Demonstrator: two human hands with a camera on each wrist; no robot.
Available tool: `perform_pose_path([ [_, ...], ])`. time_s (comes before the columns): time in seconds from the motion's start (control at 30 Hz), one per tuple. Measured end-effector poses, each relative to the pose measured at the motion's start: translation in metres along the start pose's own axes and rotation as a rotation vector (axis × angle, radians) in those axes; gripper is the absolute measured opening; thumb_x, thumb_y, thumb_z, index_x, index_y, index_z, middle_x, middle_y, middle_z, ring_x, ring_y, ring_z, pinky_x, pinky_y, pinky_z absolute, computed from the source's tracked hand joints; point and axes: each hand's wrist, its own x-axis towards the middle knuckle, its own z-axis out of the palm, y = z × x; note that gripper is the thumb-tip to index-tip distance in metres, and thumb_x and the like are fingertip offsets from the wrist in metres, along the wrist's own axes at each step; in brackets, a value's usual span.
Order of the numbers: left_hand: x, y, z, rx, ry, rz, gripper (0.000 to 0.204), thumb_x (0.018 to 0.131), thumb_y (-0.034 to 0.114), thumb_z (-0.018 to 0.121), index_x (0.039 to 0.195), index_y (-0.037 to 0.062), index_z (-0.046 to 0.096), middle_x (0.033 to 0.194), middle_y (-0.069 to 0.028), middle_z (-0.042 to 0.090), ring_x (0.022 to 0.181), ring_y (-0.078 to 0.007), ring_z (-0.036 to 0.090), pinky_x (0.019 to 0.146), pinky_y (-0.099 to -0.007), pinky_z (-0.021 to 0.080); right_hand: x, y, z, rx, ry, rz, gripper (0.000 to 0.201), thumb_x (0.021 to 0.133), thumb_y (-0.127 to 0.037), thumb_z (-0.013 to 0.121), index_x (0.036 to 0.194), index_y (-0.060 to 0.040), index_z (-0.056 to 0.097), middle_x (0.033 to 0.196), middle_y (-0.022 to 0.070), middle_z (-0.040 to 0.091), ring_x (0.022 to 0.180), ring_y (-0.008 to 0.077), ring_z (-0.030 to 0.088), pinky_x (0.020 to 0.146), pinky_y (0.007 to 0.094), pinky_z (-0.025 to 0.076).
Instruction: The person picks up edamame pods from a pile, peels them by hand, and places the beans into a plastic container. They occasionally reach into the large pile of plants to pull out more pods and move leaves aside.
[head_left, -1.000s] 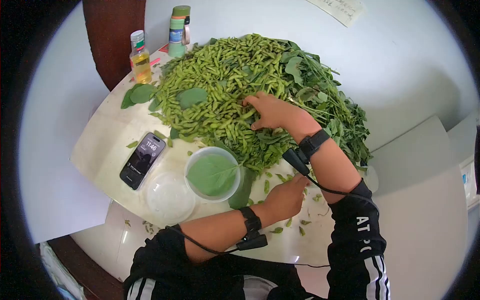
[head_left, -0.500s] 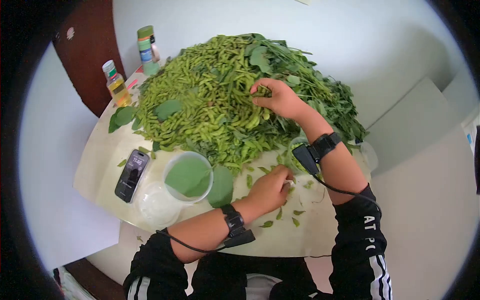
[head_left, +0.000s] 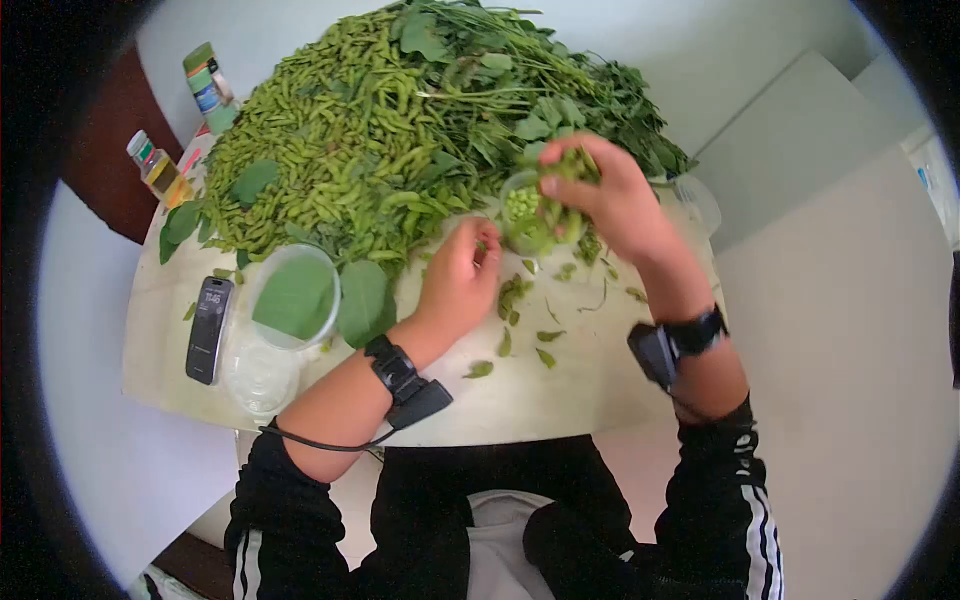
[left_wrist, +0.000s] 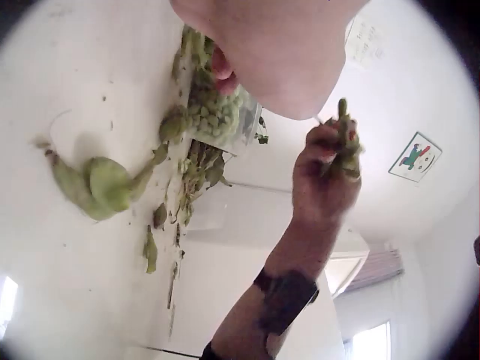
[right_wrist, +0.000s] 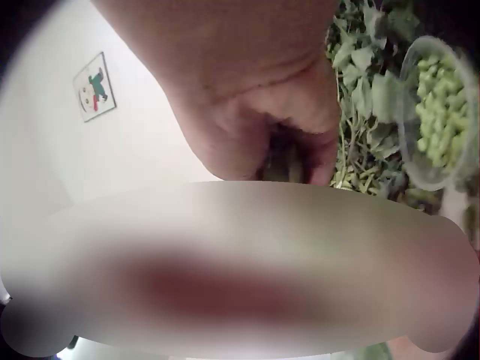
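The right hand (head_left: 622, 205) grasps a bunch of green bean pods (head_left: 572, 178) by the clear round plastic tub (right_wrist: 405, 139) of pale-green beans; the left hand's (head_left: 458, 285) fingers curl (round what, if anything, I cannot tell). A great green pod heap (head_left: 330, 130) covers the far side of the smooth cream table (head_left: 620, 385), near a pale plain wall (head_left: 690, 50).

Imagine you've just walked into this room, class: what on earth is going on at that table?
A person sits at a table piled with a big heap of green pods. The right hand grips a bunch of pods, raised near a clear container that holds green beans out of their pods. The left hand is beside it, fingers curled; whether it pinches anything is unclear. Loose pods lie scattered in front.
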Motion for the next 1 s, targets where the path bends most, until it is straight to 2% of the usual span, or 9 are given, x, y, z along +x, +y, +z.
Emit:
perform_pose_path([
  [0.07, -0.001, 0.001, 0.004, -0.049, 0.072, -0.013, 0.019, 0.087, 0.002, 0.055, 0.104, 0.0039, 0.048, 0.089, -0.0098, 0.058, 0.072, -0.0192, 0.059, 0.062, -0.03, 0.047, -0.044, 0.027, -0.009, -0.149, 0.147, 0.027, 0.023, 0.082, -0.007, 0.07, 0.101, -0.0023, 0.059, 0.091, 0.0044, 0.062, 0.082, 0.0133, 0.06, 0.074, 0.0279, 0.049],
  [0.2, -0.008, 0.006, 0.008, -0.134, 0.047, 0.005, 0.02, 0.09, 0.005, 0.054, 0.109, 0.0023, 0.046, 0.094, -0.0076, 0.055, 0.075, -0.0152, 0.056, 0.065, -0.0274, 0.047, -0.098, 0.077, 0.003, -0.282, 0.35, 0.086, 0.023, 0.083, -0.009, 0.069, 0.102, -0.0021, 0.059, 0.098, 0.0059, 0.062, 0.09, 0.0148, 0.059, 0.082, 0.0297, 0.048],
  [0.3, -0.008, 0.01, 0.008, -0.049, -0.033, 0.032, 0.024, 0.092, 0.001, 0.05, 0.113, 0.0054, 0.041, 0.096, -0.0049, 0.052, 0.078, -0.0105, 0.052, 0.07, -0.0253, 0.048, -0.117, 0.094, 0.002, -0.281, 0.237, -0.018, 0.027, 0.085, -0.011, 0.066, 0.11, -0.0033, 0.059, 0.106, 0.0082, 0.063, 0.098, 0.0164, 0.059, 0.086, 0.0309, 0.048],
  [0.4, -0.007, 0.024, 0.007, 0.066, -0.063, 0.038, 0.021, 0.092, 0.004, 0.052, 0.112, 0.0038, 0.047, 0.101, -0.0073, 0.057, 0.085, -0.0146, 0.057, 0.074, -0.0286, 0.048, -0.129, 0.095, -0.026, -0.298, -0.009, -0.042, 0.04, 0.087, -0.01, 0.063, 0.126, -0.0065, 0.055, 0.119, 0.0105, 0.061, 0.108, 0.019, 0.058, 0.093, 0.0332, 0.045],
  [0.53, 0.003, 0.045, 0.002, 0.381, -0.129, 0.151, 0.019, 0.095, 0.016, 0.048, 0.105, 0.0025, 0.058, 0.107, -0.0095, 0.062, 0.095, -0.0212, 0.06, 0.082, -0.0321, 0.047, -0.14, 0.091, -0.051, -0.335, 0.121, -0.077, 0.032, 0.087, -0.011, 0.062, 0.118, -0.0052, 0.06, 0.117, 0.01, 0.063, 0.109, 0.0204, 0.058, 0.095, 0.0339, 0.044],
  [0.63, 0.01, 0.05, -0.012, 0.368, -0.198, 0.27, 0.028, 0.098, 0.023, 0.043, 0.101, 0.0022, 0.062, 0.109, -0.0104, 0.062, 0.097, -0.023, 0.059, 0.087, -0.033, 0.045, -0.151, 0.085, -0.056, -0.499, 0.166, -0.033, 0.026, 0.084, -0.013, 0.065, 0.109, -0.0049, 0.063, 0.11, 0.0101, 0.064, 0.104, 0.0243, 0.058, 0.092, 0.0346, 0.045],
  [0.7, 0.001, 0.058, -0.012, 0.347, -0.206, 0.19, 0.035, 0.099, 0.027, 0.04, 0.095, 0.0009, 0.063, 0.106, -0.01, 0.063, 0.095, -0.0229, 0.06, 0.088, -0.0337, 0.045, -0.155, 0.087, -0.048, -0.632, 0.165, -0.163, 0.025, 0.082, -0.014, 0.067, 0.104, -0.0051, 0.064, 0.104, 0.0103, 0.064, 0.1, 0.0261, 0.057, 0.09, 0.0356, 0.045],
  [0.77, -0.007, 0.055, -0.009, 0.192, -0.359, 0.003, 0.023, 0.096, 0.019, 0.047, 0.103, 0.0007, 0.058, 0.1, -0.0094, 0.063, 0.09, -0.0223, 0.061, 0.083, -0.0325, 0.046, -0.151, 0.088, -0.037, -0.766, 0.162, -0.289, 0.024, 0.079, -0.015, 0.068, 0.1, -0.0053, 0.064, 0.097, 0.0105, 0.064, 0.096, 0.028, 0.056, 0.088, 0.0366, 0.045],
  [1.0, -0.003, 0.034, 0.015, 0.238, -0.162, 0.214, 0.042, 0.087, -0.002, 0.054, 0.124, 0.0017, 0.035, 0.091, -0.0093, 0.06, 0.078, -0.017, 0.058, 0.07, -0.0287, 0.046, -0.097, 0.072, -0.002, -0.858, -0.089, -0.389, 0.027, 0.074, -0.02, 0.07, 0.098, -0.008, 0.066, 0.099, 0.0097, 0.058, 0.097, 0.0304, 0.051, 0.084, 0.0394, 0.044],
])
